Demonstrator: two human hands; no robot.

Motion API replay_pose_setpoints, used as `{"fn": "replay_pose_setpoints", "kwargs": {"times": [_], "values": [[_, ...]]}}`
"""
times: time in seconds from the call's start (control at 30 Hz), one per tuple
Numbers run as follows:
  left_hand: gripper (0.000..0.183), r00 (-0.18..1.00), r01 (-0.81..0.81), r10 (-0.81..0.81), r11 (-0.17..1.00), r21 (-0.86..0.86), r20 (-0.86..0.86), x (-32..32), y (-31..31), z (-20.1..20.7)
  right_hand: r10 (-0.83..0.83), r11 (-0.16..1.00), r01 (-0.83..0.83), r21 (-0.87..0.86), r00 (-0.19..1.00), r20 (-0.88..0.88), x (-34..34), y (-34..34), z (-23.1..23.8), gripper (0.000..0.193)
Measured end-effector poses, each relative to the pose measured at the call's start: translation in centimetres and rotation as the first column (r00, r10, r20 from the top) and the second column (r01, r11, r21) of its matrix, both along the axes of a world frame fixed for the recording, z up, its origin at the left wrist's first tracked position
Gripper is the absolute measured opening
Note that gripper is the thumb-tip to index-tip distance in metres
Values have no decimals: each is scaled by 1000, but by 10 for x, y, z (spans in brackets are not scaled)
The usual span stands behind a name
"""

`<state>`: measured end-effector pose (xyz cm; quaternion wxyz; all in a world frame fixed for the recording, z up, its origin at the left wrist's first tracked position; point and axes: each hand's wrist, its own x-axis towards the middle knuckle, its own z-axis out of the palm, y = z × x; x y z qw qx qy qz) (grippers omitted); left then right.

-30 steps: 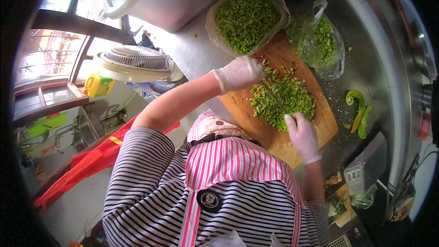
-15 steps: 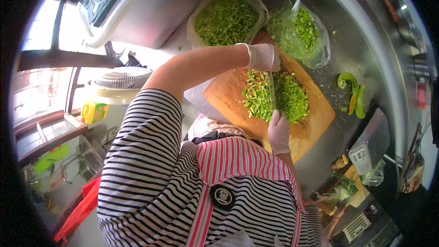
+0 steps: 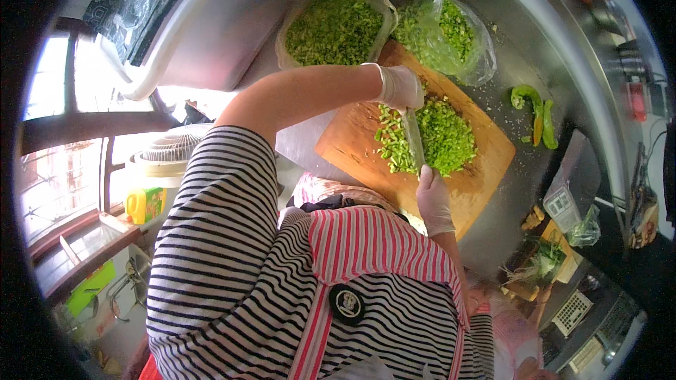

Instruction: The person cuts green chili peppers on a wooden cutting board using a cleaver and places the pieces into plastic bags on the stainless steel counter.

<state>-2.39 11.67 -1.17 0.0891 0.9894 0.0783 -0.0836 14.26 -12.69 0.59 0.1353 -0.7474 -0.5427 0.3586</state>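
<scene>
Chopped green peppers (image 3: 447, 137) lie heaped on a wooden cutting board (image 3: 352, 139). A knife (image 3: 413, 139) stands across the heap, its blade running from far to near, with chopped bits on both sides. My left hand (image 3: 401, 88), in a whitish glove, is closed at the knife's far end; its fingers are mostly hidden. At the near end my right hand (image 3: 434, 200), also gloved, is closed on the knife with the thumb along the top. The handle does not show, so I cannot tell which hand has it.
Beyond the board sit a bag of chopped greens (image 3: 334, 28) and a clear plastic bag (image 3: 465, 39) of more. Whole green peppers (image 3: 536, 116) lie on the metal counter to the right. Further right are a scale (image 3: 563, 200) and some scallions (image 3: 549, 260). A fan (image 3: 172, 151) stands at left.
The whole view has shifted a little. The knife has tilted, so more of its blade face shows. Both hands keep their hold on it.
</scene>
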Motion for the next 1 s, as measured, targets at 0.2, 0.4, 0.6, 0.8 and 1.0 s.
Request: {"fn": "replay_pose_setpoints", "kwargs": {"times": [0.2,0.4,0.6,0.8,1.0], "values": [[19,992,122,-121,993,-10,36,-10,-19,-9,0,999,5,-50,996,90,-27,-35,1,43],[17,982,159,-159,987,-1,101,-21,-22,1,-42,999,42,2,998,42,-25,-39,-28,44],[24,993,115,-115,993,-5,15,-21,-23,-4,-107,994,107,-22,994,0,-49,-48,-21,53],[26,986,141,-146,988,-62,-79,-12,-19,20,-166,983,171,65,984,-66,-43,-40,-2,45],[25,991,102,-109,991,-89,-79,-29,-28,14,-204,973,188,-132,972,-118,-48,-34,38,42]]}}
